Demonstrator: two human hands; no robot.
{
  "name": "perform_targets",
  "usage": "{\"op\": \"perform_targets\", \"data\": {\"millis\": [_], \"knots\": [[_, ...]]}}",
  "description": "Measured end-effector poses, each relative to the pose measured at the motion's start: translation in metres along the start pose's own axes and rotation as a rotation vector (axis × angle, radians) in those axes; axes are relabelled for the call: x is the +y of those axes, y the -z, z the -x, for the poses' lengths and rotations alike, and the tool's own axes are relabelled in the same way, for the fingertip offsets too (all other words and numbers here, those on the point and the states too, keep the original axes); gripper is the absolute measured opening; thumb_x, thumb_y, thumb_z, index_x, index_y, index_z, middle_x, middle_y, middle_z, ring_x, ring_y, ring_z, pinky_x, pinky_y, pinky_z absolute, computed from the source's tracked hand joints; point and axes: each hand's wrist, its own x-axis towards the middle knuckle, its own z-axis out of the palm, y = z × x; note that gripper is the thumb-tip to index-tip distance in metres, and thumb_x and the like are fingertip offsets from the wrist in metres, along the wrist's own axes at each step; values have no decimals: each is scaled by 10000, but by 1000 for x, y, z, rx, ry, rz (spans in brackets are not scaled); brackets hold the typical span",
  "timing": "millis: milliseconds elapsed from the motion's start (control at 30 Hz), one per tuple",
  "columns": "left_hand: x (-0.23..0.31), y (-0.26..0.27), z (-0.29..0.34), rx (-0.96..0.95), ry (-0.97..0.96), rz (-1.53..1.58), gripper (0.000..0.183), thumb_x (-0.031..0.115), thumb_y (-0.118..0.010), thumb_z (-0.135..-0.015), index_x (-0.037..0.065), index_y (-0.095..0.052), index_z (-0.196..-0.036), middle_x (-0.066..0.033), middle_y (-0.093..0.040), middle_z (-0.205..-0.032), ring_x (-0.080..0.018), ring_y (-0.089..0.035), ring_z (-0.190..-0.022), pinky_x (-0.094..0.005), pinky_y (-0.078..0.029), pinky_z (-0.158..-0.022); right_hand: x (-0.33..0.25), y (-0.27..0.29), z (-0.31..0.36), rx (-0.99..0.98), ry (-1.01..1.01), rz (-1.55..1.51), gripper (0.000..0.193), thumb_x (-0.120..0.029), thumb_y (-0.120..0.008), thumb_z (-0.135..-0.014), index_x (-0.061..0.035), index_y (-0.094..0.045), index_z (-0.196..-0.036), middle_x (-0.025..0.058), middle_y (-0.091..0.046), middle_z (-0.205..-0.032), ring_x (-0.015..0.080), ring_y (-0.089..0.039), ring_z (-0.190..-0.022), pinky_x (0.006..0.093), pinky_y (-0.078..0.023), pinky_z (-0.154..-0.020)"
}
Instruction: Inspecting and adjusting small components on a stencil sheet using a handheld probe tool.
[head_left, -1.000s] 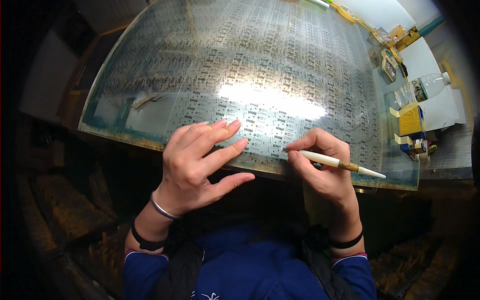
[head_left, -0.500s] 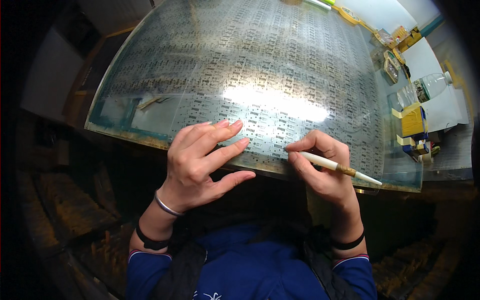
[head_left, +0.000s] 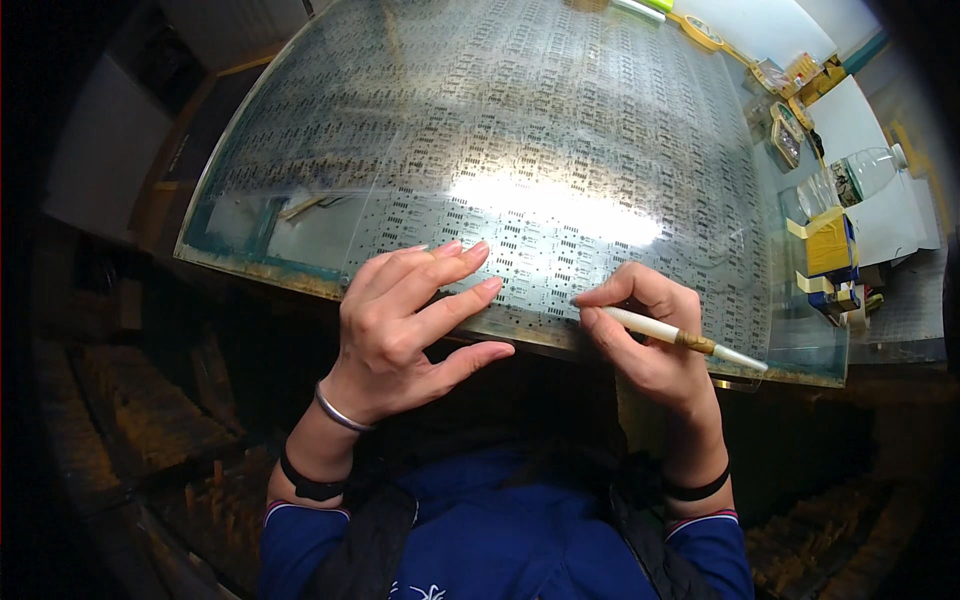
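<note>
My left hand (head_left: 395,315) is loose and holds nothing, its fingers parted and slightly bent, the fingertips over the patterned film (head_left: 515,265), my thumb out past its near edge. My right hand (head_left: 655,345) pinches a slim pen-like tool (head_left: 645,323) between thumb and forefinger; its other fingers curl under, mostly hidden. The working tip sits at the film's near part, half covered by my fingertips, so I cannot tell whether it touches. A white glare (head_left: 550,205) washes out the middle rows. The film is clear and glossy, printed with small dark marks, on a glass-topped table (head_left: 815,362); the tool is white, with a brown band and tapered end
</note>
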Motion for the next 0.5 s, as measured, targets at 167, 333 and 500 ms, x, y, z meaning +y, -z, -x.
{"op": "perform_targets", "data": {"millis": [167,333,500], "knots": [[0,0,1,-7,6,-11,483,358,-838,-641,92,-717,-1025,-98,-667,-1165,-287,-624,-1074,-399,-471,-888,0,1,-1,-12,-8,-15,48,-8,-672,-796,25,-665,-830,56,-659,-722,65,-598,-659,212,-456,-573],[0,-1,1,2,0,-4,482,358,-837,-642,90,-717,-1025,-102,-669,-1159,-289,-628,-1066,-400,-474,-882,4,2,-1,-38,46,-26,51,-11,-676,-797,24,-668,-834,50,-657,-714,63,-591,-642,211,-452,-563],[-1,-2,0,5,-2,-1,484,357,-839,-639,88,-718,-1024,-104,-670,-1157,-288,-629,-1063,-403,-474,-885,6,1,-1,-23,95,39,52,-14,-678,-794,20,-669,-832,43,-651,-709,63,-587,-632,214,-450,-556]]}}
